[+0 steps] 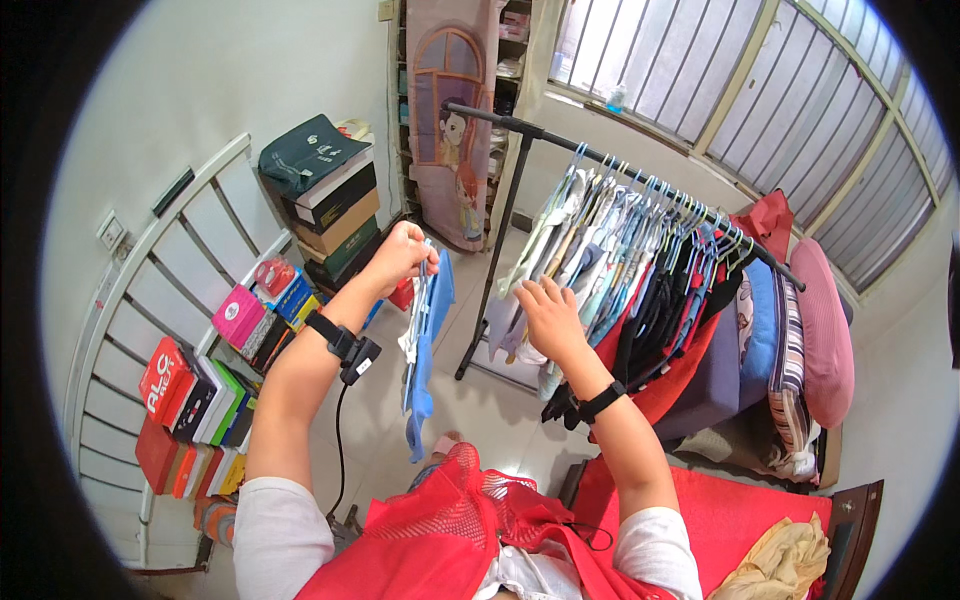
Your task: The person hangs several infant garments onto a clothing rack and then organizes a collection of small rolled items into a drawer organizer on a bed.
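Note:
My left hand point(406, 259) grips the hooks of some clothes hangers, and a blue garment point(428, 352) hangs from them with something white beside it. How many hangers are in that hand I cannot tell. To the right, my right hand point(551, 315) is raised with its fingers apart, holding nothing. It is in front of the row of hanging clothes point(600, 255), near the light garments at the left end; whether it touches them is unclear. These clothes hang closely on coloured hangers from a black metal clothes rack point(570, 142).
Shoe boxes point(334, 217) are stacked at left with a dark bag point(311, 154) on top. More boxes point(187, 420) lie by a white metal bed frame point(165, 247). Cushions point(821, 337) are piled behind the rack. A yellowish cloth point(780, 559) lies on a red surface point(739, 495) at lower right.

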`<state>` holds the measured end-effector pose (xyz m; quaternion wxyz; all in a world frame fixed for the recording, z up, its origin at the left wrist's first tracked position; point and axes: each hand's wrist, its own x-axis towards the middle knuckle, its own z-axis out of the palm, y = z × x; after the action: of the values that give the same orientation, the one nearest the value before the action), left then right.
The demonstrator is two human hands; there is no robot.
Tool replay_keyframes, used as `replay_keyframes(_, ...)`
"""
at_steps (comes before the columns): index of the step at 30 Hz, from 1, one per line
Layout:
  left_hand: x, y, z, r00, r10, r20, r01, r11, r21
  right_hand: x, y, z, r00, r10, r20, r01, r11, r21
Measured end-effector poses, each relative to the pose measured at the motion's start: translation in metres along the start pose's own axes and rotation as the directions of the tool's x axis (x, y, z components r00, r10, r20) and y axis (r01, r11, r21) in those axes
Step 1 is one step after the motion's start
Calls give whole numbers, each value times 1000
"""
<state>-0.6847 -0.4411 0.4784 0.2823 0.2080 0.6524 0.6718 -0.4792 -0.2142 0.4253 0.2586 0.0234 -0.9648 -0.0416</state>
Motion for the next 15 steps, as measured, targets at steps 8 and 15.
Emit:
replay_keyframes(8,83,-31,16,965,-91,244,97,995,-14,61,38,53,968,-35,248,78,982,-169)
replay_keyframes(15,136,-22,42,919,-78,388,112,992,-66,76,48,60,941,26,338,57,971,-234)
